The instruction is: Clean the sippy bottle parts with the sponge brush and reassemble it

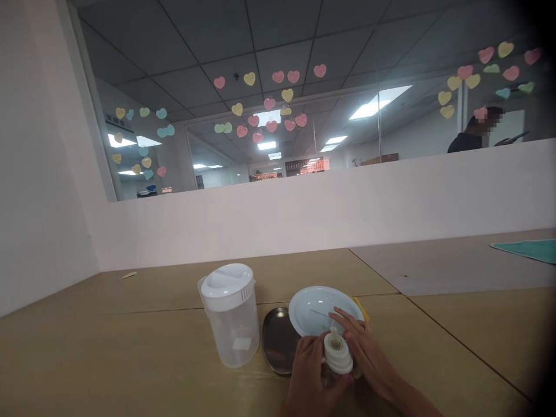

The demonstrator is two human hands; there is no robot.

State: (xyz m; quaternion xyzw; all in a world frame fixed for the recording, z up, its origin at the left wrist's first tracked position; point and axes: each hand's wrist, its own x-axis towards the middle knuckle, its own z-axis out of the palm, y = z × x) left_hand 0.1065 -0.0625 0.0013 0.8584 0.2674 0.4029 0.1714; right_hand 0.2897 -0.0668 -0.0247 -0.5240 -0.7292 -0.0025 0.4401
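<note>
Tan tabletop [130,353], white object [339,360], round, stepped, beige-centred

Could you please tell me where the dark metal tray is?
In the head view, the dark metal tray lies below centre on the tan table, between the translucent, white-lidded plastic pitcher at left and the round white dish at right.

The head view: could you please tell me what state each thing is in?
Plastic pitcher: upright, lid on.
White bowl: face up, uncovered.
Metal tray: lying flat.
White round piece: held between left hand and right hand; whether open is unclear.
Teal cloth: spread flat.
Ceiling lights: lit.
</note>
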